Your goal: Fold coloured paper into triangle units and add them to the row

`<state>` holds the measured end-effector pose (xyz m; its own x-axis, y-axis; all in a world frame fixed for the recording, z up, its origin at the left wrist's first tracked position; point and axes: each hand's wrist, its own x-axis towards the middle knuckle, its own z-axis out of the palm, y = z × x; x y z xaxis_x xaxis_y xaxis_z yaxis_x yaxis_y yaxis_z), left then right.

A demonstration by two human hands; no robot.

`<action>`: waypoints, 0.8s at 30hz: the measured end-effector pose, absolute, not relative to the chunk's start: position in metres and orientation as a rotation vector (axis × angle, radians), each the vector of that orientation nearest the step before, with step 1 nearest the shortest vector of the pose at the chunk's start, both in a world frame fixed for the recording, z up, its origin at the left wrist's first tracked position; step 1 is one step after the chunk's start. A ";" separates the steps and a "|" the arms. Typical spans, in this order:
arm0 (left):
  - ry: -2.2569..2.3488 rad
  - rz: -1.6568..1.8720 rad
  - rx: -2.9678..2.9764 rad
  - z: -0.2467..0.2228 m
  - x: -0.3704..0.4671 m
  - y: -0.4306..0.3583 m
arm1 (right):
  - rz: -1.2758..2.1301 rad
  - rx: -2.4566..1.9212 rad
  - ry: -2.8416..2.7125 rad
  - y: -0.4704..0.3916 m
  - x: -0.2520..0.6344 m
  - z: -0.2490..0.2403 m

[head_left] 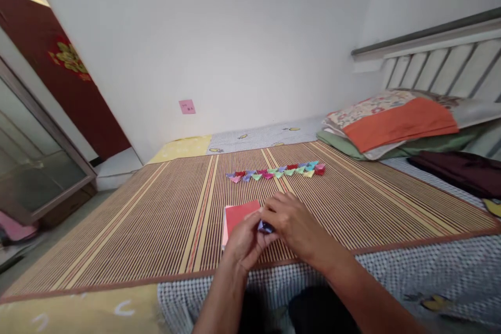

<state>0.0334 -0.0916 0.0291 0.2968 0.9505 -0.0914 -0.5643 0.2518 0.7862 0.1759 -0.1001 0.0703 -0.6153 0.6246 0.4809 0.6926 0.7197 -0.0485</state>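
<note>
A small piece of dark blue and lavender folded paper (265,227) sits between my two hands. My left hand (247,240) grips it from the left and below, while my right hand (287,219) closes over it from the right; the fingers hide most of its shape. Beside and partly behind my left hand lies a stack of square paper (239,215), a red sheet on top and paler edges showing. Beyond the hands, several small folded paper pieces (278,171) in pink, blue, green, red and yellow lie in a double row.
Everything lies on a striped bamboo mat (164,219) covering a bed. Pillows (403,120) and a dark folded cloth (457,172) are at the right, by a white headboard (442,68). A white wall (235,52) stands behind, with a pink note (187,106) on it.
</note>
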 end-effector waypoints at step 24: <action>0.984 1.485 0.801 -0.026 0.023 0.023 | 0.427 -1.211 -1.857 0.021 0.156 -0.004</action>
